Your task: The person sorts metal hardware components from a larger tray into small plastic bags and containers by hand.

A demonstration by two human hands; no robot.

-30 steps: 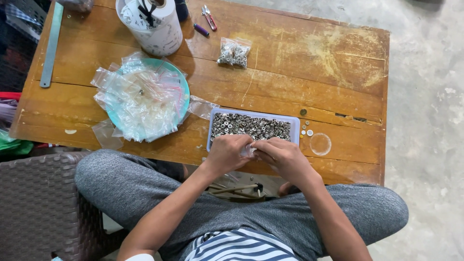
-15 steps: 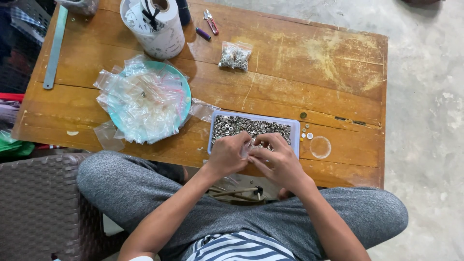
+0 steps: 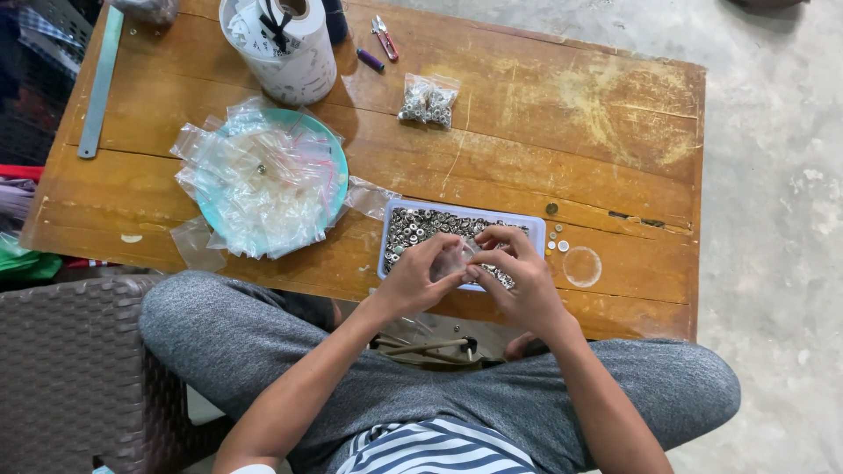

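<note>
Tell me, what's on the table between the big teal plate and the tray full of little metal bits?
One empty clear plastic bag lies on the wood between the teal plate and the tray, as the head view shows.

Both hands [image 3: 474, 276] have lifted a small clear bag [image 3: 452, 262] over the tray [image 3: 536, 230].

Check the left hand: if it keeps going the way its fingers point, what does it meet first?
Probably the right hand: the left hand points rightward over the shallow grey tray of small metal rings, fingertips nearly meeting. Depth unclear.
</note>
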